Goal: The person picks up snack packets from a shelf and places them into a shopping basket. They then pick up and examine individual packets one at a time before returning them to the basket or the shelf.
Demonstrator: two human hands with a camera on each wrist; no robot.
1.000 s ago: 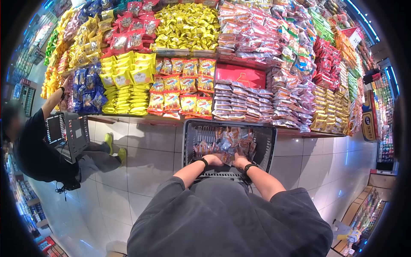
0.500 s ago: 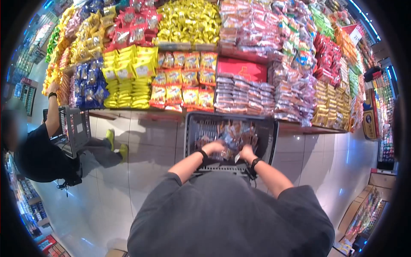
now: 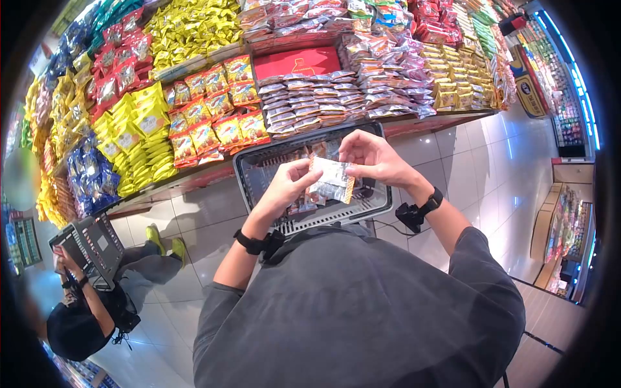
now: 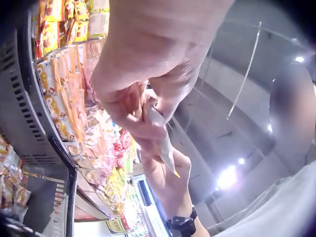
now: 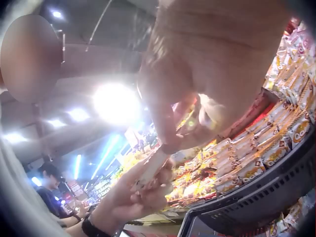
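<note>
Between both hands, above a grey shopping basket (image 3: 310, 223), is a small snack packet (image 3: 331, 180) with a whitish printed face and an orange striped edge. My left hand (image 3: 284, 184) pinches its left side between thumb and fingers. On the opposite side, my right hand (image 3: 378, 161) pinches the packet near its upper right corner. Seen edge-on in the left wrist view, the packet (image 4: 166, 150) is thin and pale, with the right hand (image 4: 168, 182) beyond it. More packets lie inside the basket, partly hidden by the hands and forearms.
A display counter with piled snack bags runs along the front, with stacked packets (image 3: 310, 103) right behind the basket and yellow bags (image 3: 139, 129) to the left. Another person (image 3: 81, 323) stands at the left beside a second basket (image 3: 90, 249). Tiled floor (image 3: 479, 187) shows at right.
Both hands have risen out of the basket with one packet held between them. The view has turned, and the other person has drawn their arm back from the shelf.
</note>
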